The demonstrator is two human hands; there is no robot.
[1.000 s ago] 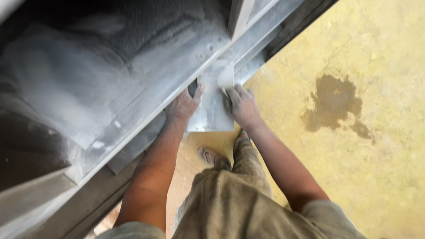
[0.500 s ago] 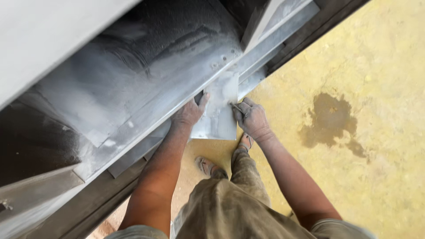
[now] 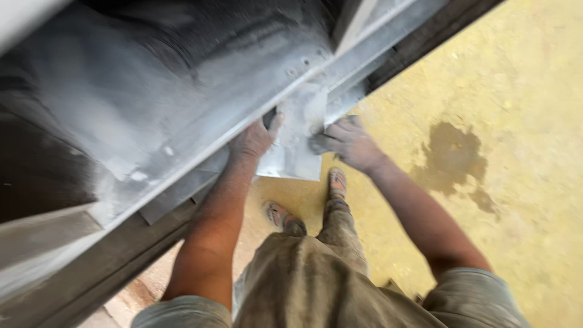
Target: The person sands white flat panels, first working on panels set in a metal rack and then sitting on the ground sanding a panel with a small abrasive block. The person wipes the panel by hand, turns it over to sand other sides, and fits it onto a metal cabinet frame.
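Observation:
I stand beside a big grey metal machine housing (image 3: 152,109) coated in pale dust. A flat grey metal plate (image 3: 294,143) hangs at the machine's lower edge rail (image 3: 340,67). My left hand (image 3: 255,138) grips the plate's left edge, with its thumb up against the rail. My right hand (image 3: 346,143) holds the plate's right edge, its fingers dusty and curled round it. Both forearms reach forward from my body. The frame is blurred by motion.
The floor (image 3: 510,91) is yellow and dusty, with a dark damp stain (image 3: 455,161) to the right. My two sandalled feet (image 3: 337,182) stand just below the plate. A dark beam (image 3: 121,267) runs along the machine's base at lower left.
The view has swung slightly, so the hands and plate sit lower in frame. Both hands keep their grip on the plate; the right hand has shifted a little outward.

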